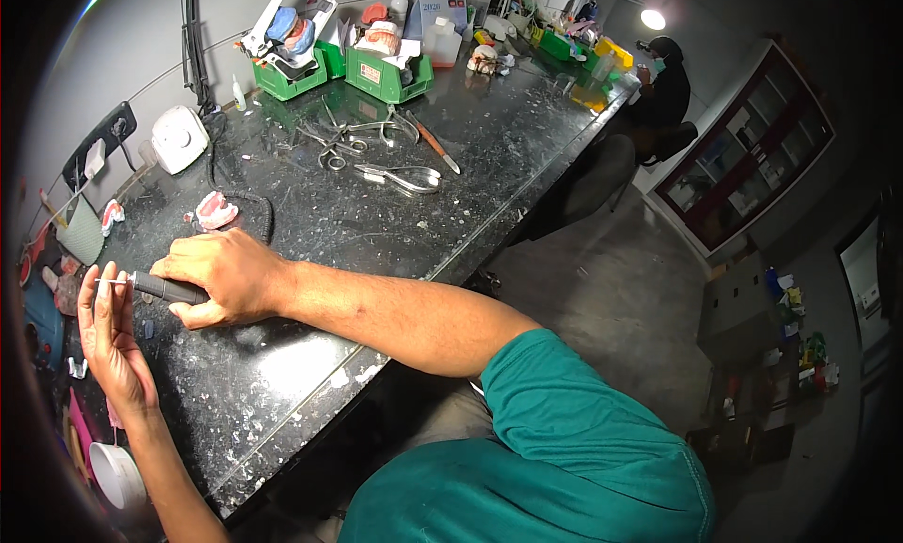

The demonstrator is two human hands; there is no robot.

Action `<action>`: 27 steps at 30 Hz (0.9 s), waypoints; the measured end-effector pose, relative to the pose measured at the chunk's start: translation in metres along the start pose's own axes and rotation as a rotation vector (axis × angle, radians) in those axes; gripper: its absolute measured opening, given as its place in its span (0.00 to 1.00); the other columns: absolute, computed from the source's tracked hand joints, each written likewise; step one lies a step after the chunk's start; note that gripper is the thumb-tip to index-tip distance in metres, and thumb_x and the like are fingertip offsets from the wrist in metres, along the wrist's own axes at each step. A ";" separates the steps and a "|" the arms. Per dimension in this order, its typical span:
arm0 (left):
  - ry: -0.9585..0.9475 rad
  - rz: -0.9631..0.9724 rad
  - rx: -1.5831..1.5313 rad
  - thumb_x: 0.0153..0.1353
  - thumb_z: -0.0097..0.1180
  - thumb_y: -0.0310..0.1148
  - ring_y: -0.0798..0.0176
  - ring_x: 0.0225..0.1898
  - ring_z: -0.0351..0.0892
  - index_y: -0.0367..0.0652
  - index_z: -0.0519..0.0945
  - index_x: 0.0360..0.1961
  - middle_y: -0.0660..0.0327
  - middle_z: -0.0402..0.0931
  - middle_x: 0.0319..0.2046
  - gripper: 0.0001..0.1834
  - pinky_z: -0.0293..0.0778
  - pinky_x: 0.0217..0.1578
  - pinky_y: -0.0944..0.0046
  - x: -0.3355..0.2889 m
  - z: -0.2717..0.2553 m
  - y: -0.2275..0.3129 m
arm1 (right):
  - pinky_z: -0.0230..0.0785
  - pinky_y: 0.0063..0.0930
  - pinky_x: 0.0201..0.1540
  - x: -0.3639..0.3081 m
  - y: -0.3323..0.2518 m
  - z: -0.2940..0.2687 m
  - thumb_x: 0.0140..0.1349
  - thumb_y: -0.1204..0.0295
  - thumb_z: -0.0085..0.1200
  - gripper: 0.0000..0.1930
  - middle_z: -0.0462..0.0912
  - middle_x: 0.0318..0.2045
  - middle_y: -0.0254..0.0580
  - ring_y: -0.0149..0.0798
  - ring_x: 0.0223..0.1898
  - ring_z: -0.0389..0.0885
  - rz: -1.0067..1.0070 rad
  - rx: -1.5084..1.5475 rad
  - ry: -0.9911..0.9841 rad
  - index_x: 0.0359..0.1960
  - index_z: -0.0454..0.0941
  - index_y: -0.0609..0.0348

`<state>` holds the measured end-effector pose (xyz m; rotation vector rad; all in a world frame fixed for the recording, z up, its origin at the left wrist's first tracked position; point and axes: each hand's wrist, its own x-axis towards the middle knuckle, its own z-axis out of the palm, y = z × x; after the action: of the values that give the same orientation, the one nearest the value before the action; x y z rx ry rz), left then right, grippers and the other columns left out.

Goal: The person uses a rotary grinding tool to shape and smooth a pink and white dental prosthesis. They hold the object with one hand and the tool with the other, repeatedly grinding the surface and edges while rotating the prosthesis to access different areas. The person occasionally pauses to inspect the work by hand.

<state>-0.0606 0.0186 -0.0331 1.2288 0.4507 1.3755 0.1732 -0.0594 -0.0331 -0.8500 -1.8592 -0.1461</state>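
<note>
1. A right hand [226, 275] wraps around a dark, cylindrical handheld tool [162, 288], above the near-left part of a black bench [348, 228] speckled white.
2. The tool's thin pale tip [113, 280] points left, toward the fingers of the raised left hand [118, 355].
3. The left fingers are extended and close together; whether they touch or pinch the tip, I cannot tell.
4. The bare right forearm [395, 317] crosses the bench's front edge, hiding part of it; the right hand covers the tool's rear end.
5. Just beyond the right hand, a pink dental model [216, 211] sits near a looped black cord [270, 221].
6. Farther back lie metal pliers [400, 178] and a brown-handled knife [433, 142], well apart from both hands.
7. Toward the wall stand a white boxy device [179, 140] and 2 green bins [386, 82] carrying dental models.
8. Beside the left forearm is a white cup [118, 477].
9. At the bench's far end, a person in dark clothing [663, 87] is near a lit lamp [653, 19].
</note>
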 end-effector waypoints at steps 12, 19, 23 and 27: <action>0.026 0.015 0.021 0.72 0.52 0.27 0.59 0.56 0.79 0.34 0.70 0.61 0.48 0.75 0.58 0.18 0.74 0.63 0.63 0.001 0.003 0.001 | 0.77 0.39 0.39 0.000 -0.001 0.000 0.53 0.58 0.64 0.22 0.80 0.32 0.43 0.47 0.35 0.84 -0.009 -0.017 0.004 0.46 0.80 0.57; 0.036 0.034 0.038 0.72 0.53 0.27 0.59 0.56 0.80 0.35 0.71 0.59 0.49 0.77 0.56 0.17 0.75 0.62 0.63 0.001 0.005 0.002 | 0.77 0.39 0.39 -0.001 -0.001 0.000 0.53 0.58 0.65 0.22 0.79 0.32 0.42 0.46 0.35 0.83 -0.022 -0.010 -0.017 0.46 0.80 0.57; 0.017 0.025 0.054 0.71 0.54 0.27 0.60 0.56 0.80 0.35 0.72 0.58 0.50 0.78 0.55 0.16 0.75 0.61 0.63 -0.002 0.010 0.003 | 0.77 0.39 0.39 -0.001 -0.001 0.001 0.52 0.58 0.65 0.23 0.79 0.32 0.42 0.47 0.35 0.83 -0.026 -0.009 -0.039 0.47 0.80 0.56; 0.028 -0.004 0.085 0.71 0.54 0.27 0.60 0.55 0.80 0.36 0.72 0.57 0.50 0.78 0.54 0.16 0.74 0.60 0.63 -0.003 0.015 0.003 | 0.76 0.39 0.39 -0.001 0.000 0.002 0.52 0.57 0.66 0.24 0.79 0.33 0.42 0.47 0.36 0.83 -0.050 -0.007 -0.037 0.48 0.79 0.56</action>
<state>-0.0502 0.0091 -0.0263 1.2780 0.5350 1.3840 0.1716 -0.0587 -0.0345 -0.8156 -1.9165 -0.1690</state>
